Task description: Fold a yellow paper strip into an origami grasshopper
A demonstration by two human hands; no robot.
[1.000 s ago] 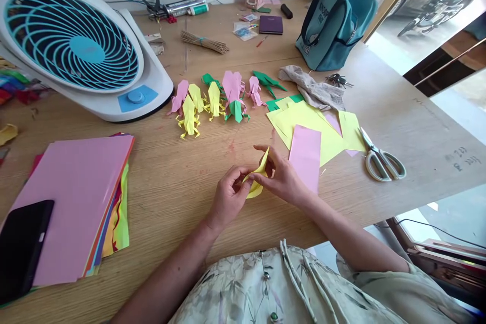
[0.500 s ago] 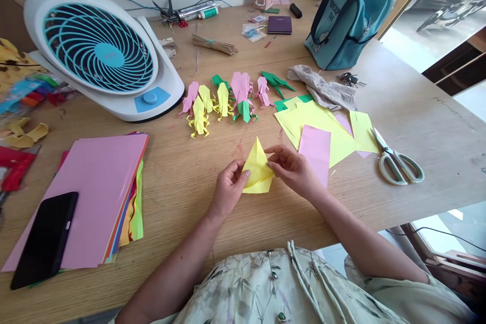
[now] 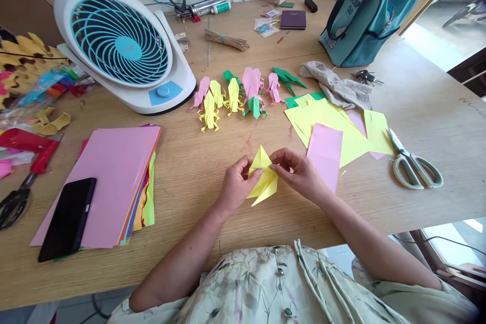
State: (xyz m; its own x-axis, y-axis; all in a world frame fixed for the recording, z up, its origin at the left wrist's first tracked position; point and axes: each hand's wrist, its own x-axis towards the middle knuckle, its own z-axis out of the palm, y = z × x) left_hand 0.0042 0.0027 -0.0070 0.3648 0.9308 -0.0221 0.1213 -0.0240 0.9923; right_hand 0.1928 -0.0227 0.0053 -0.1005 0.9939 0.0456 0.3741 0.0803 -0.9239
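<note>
1. L hand [image 3: 239,181]: gripping L side of folded yellow paper [image 3: 268,182], thumb on top; prob. to stop creases springing up.
2. R hand [image 3: 299,171]: thumb & fingertips pinching R edge, approx. opp. L; prob. steadying or working that edge.
3. Paper loc.: btwn hands, above desk [image 3: 182,233]; desk contact can't be confirmed.
4. Scissors [image 3: 405,153] & pink strip [image 3: 327,149] lie to R, prob. so placed for easy reach.
5. Paper cond.: pointed top, slanted lower flap w/ sharp tip, creases visible, no tears obs.

Left hand [image 3: 238,182], right hand [image 3: 296,169], pinching yellow paper [image 3: 267,186]
</note>
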